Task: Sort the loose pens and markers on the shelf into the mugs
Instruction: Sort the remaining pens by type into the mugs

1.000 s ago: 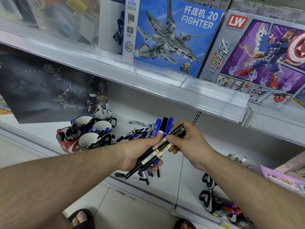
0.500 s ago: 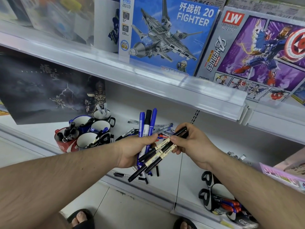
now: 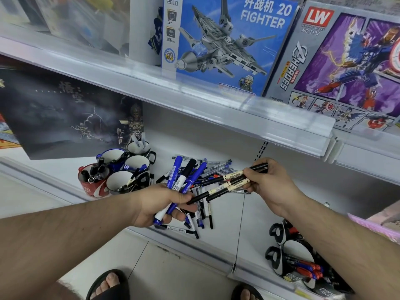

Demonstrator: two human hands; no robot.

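My left hand grips a bundle of blue and black markers that fans upward. My right hand pinches two slim black pens with beige labels by their upper ends; their tips reach to my left hand. Under both hands a pile of loose pens lies on the white shelf. At the left stands a cluster of mugs: a red mug full of black markers, white mugs and a blue one with a few pens.
An upper shelf edge overhangs the work area, carrying toy boxes. A dark poster box stands behind the mugs. More black-and-white mugs with red and blue pens stand at the lower right. My sandalled feet are on the floor below.
My right hand has drawn the two beige-labelled pens out of the left hand's bundle and to the right. The left hand's markers have tilted and dropped slightly.
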